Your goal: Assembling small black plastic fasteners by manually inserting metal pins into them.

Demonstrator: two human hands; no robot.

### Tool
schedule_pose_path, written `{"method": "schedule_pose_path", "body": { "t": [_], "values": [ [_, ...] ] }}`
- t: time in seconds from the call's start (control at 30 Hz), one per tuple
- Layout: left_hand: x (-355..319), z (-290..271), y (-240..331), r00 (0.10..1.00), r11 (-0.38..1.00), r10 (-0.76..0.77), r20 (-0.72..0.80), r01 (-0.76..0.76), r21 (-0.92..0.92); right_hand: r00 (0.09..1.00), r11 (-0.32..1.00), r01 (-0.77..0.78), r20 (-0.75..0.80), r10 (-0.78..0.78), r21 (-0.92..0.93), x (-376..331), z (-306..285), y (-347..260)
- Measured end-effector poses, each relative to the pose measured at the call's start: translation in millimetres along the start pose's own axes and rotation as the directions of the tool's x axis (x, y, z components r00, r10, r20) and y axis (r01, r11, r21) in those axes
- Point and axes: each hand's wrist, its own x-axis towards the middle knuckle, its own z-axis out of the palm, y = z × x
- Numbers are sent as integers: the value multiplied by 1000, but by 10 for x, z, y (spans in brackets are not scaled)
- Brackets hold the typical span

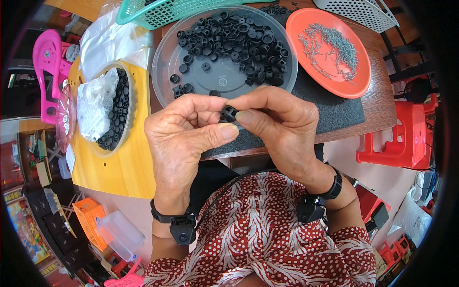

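While the left hand point(184, 126) and right hand point(282, 119) both pinch one small black part point(229, 113) by the fingertips, just off the clear tub's point(205, 79) near rim, the step looks like fitting or checking it; next move likely calls for steady, fine finger pressure. Part's round, with openings. Beyond: loose black pieces point(244, 40) in tub, orange plate point(330, 88) of metal pins point(339, 48), brown tabletop point(382, 103).

Person over there's got a dark red blouse point(267, 229) on, scattered with white dots and feathery white leaves, short sleeves point(351, 241) dotted too. The left hand point(184, 124) and right hand point(282, 119) are bare; each wrist point(173, 202) wears a black strap point(164, 218) with a small black box point(182, 234)
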Motion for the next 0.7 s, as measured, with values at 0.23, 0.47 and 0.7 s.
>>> {"method": "schedule_pose_path", "body": {
  "t": [0.23,0.47,0.7],
  "values": [
    [21,30,-19,999,997,-9,35,11,-77,1000,1000,0,-12,1,19,0,-7,-10],
    [22,-10,-76,996,996,-7,85,14,-87,999,999,41,20,-40,-36,9,-58,-37],
    [43,-7,-110,990,990,65,124,-49,-130,950,930,311,65,-304,-197,40,-81,-33]
  ]
}}
